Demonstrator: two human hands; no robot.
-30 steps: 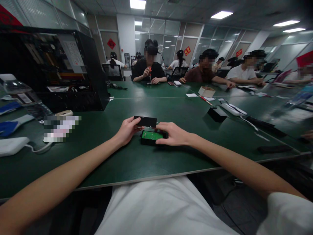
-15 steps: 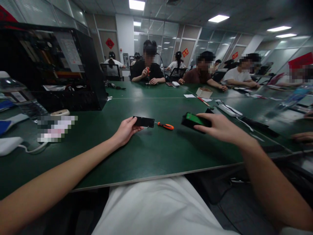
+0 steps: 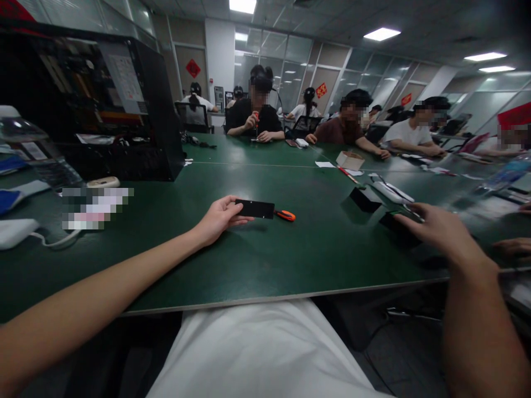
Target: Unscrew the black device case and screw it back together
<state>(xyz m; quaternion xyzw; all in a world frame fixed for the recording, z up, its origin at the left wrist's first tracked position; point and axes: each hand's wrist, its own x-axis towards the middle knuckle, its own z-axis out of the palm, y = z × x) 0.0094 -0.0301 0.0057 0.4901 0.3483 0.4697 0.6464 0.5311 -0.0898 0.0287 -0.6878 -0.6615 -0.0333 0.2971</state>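
Left hand (image 3: 218,224) pinches a flat black plate (image 3: 256,209) by its left end, thumb on the face, fingers behind. Plate is a thin rectangle, smooth, a few tiny bright specks along its edges; held up above the green tabletop (image 3: 232,265). Just past its right end: screwdriver (image 3: 287,215), rounded orange-and-black handle, shaft mostly hidden by the plate.

Right hand (image 3: 446,229) well off to the right, thumb and fingers closed on a dark box-shaped housing (image 3: 397,228), sliver of green along its top (blurred and dim there, so can't tell whether its underside touches the table). Near it, a separate small black block (image 3: 365,199), matte, sharp-cornered. Behind that, a long white plastic unit (image 3: 392,189), rounded ends, dark cord lying along it. Open cardboard box (image 3: 349,161) farther back, pale brown, straight walls.

Left side: black computer case (image 3: 160,121), side open, metal and boards inside; clear ribbed plastic bottle (image 3: 41,157) in front. Tabletop has a dull sheen, pale edge strip.
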